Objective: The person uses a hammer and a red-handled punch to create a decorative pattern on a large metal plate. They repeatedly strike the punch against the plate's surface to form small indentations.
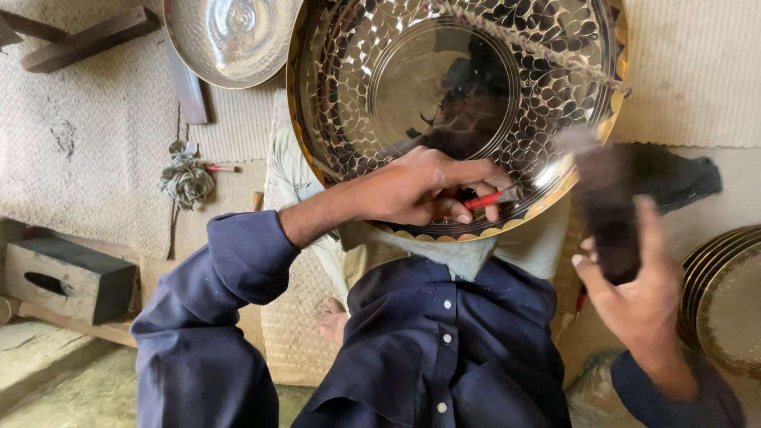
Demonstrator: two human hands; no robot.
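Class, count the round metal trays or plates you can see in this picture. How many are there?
3 at least: the large patterned tray on the person's lap, a plain dish at top left, and a stack of plates at the right edge, whose number cannot be told.

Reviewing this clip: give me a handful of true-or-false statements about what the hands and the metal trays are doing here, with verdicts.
1. The left hand holds a thin red-handled tool against the large patterned tray. True.
2. The right hand is empty. False: it grips a dark hammer-like tool, blurred in the picture.
3. A second, plainer metal dish lies behind the large tray. True.
4. The large tray lies flat on the floor mat. False: it is tilted up over the person's lap.
5. A dark wooden block with a slot sits at the left. True.
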